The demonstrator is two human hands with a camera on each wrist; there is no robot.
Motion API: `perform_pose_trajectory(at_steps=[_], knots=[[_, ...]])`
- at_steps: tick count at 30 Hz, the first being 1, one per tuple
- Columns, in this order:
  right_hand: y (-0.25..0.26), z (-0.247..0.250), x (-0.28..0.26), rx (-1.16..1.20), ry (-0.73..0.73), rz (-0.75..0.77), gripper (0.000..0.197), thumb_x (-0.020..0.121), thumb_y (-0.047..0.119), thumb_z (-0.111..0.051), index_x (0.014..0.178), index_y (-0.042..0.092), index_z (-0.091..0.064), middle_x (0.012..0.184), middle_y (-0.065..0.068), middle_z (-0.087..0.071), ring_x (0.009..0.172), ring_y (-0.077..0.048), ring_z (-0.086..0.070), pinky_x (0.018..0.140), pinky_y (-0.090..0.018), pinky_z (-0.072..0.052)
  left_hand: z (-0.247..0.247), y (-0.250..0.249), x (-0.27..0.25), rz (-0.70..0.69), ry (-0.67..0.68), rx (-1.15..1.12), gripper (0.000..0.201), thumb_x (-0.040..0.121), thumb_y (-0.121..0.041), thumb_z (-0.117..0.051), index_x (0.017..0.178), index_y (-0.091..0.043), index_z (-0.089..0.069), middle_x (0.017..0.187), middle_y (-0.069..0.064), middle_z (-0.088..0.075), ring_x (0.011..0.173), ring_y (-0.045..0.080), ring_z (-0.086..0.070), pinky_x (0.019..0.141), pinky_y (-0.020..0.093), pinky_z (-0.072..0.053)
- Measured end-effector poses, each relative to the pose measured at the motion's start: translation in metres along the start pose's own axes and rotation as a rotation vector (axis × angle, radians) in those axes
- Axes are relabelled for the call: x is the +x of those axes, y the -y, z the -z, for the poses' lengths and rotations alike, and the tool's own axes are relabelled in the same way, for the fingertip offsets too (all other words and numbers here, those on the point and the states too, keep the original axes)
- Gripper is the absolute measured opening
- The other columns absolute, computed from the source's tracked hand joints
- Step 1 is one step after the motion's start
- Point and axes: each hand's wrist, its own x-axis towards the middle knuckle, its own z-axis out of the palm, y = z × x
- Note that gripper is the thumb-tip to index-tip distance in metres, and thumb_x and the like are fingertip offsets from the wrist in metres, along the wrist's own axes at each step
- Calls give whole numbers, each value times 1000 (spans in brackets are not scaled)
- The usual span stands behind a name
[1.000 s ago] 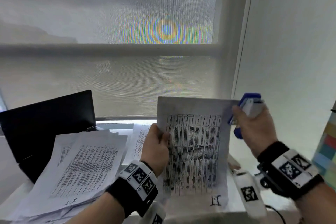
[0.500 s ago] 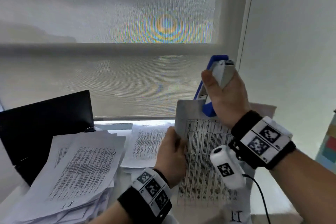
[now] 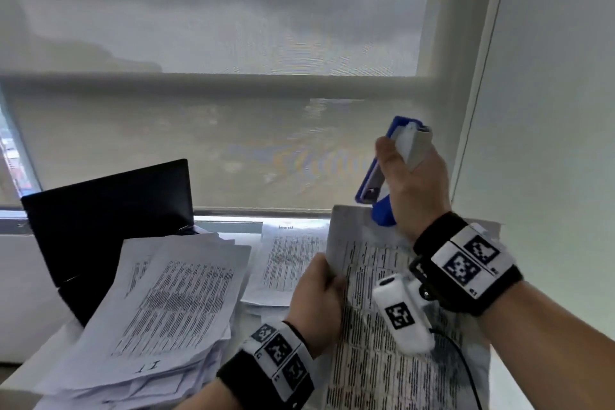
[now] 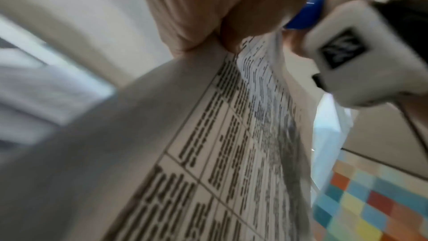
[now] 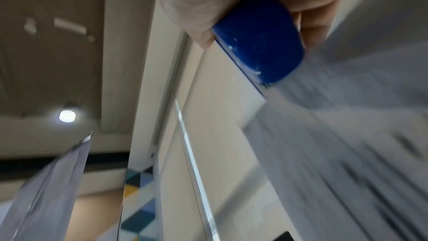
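Closest to me, both forearms come up from below, each with a black wristband carrying black-and-white marker squares. The left hand (image 3: 317,304) is raised with its back to the viewer and the knuckles upward. Its fingers (image 4: 185,10) are closed in a pinch on the left edge of the printed sheets (image 3: 376,376), holding them nearly upright above the worktop (image 3: 40,356). The sheets hang from that grip, covered in table rows, with a handwritten mark low on the page.

Higher up and a little further off, the right hand (image 3: 417,190) is lifted above the sheets' top edge with the wrist cocked back. Its fingers (image 5: 312,17) are wrapped tight round the blue stapler (image 3: 372,183) and the thumb lies along its side. The stapler stands steeply, nose down, right at the top edge of the sheets near their left corner. Whether the paper is inside its mouth I cannot tell, as the wrist views are blurred there.

To the left, a thick, untidy pile of printed pages (image 3: 159,309) lies on the worktop, fanned at the corners. A loose printed sheet (image 3: 289,263) lies flat just behind the left hand. Behind the pile stands an open black laptop (image 3: 106,210) with a dark screen. Beyond everything, a grey roller blind (image 3: 233,27) covers the window, and a pale wall (image 3: 549,110) runs along the right.
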Motion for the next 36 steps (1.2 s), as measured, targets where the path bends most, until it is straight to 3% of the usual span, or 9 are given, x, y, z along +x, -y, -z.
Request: perform_pose_trajectory(at_steps=[3,6,9,12,15,20,25,31,36], knots=[[0,7,2,45,-52,-42,16,95,26,-55,81,19,-50,66,8,-48,43,6,-45,44,-5,-34,27,27,14,201,-82,-58,12,93,-2,-50,95,-10,-59,90,12,-70,80,31,-68,71,48,-59],[-22,17,-9,-44,76,-215,19,94,26,-57,79,14,-52,66,0,-48,48,-3,-46,42,-9,-34,93,57,45,333,-199,8,5,87,-8,-62,89,-3,-62,93,23,-70,82,38,-69,71,58,-57],[-63,23,-34,-222,222,-423,29,91,24,-62,69,9,-51,60,-7,-48,53,-23,-41,51,-28,-32,181,71,74,438,-208,249,16,84,-19,-68,90,-5,-64,95,20,-69,88,36,-67,82,48,-57],[-101,20,-58,-345,351,-602,31,90,26,-64,69,7,-52,63,-10,-51,53,-24,-44,55,-30,-33,253,66,84,466,-279,524,13,86,-17,-69,81,-7,-63,82,9,-65,80,26,-63,72,34,-51],[-125,7,-69,-407,442,-684,28,89,28,-64,77,3,-58,69,-14,-58,58,-26,-49,59,-32,-36,291,72,95,470,-351,684,10,88,-9,-66,93,-1,-63,92,15,-65,87,29,-61,72,31,-44],[-155,-14,-65,-578,567,-645,27,89,31,-63,76,8,-56,72,-11,-59,63,-24,-54,57,-31,-37,285,94,112,490,-294,968,49,89,-19,-61,135,-9,-46,126,15,-56,111,33,-57,91,37,-48],[-198,-20,-47,-711,575,-697,24,85,29,-65,77,9,-54,77,-10,-59,74,-29,-57,66,-33,-38,210,107,132,340,-16,999,47,88,-28,-68,131,-19,-51,132,5,-51,108,23,-59,90,31,-50],[-255,-4,-43,-790,499,-844,20,82,19,-67,75,2,-59,74,-12,-62,79,-32,-59,72,-34,-40,101,118,137,66,642,1046,60,82,-38,-75,135,-22,-50,145,-1,-40,133,24,-38,111,42,-35],[-274,-17,-30,-898,628,-889,17,96,11,-47,83,1,-54,116,-20,-61,115,-31,-57,82,-30,-42,71,131,138,-153,839,1305,64,84,-41,-71,140,-24,-43,146,-3,-40,131,25,-39,105,45,-38]])
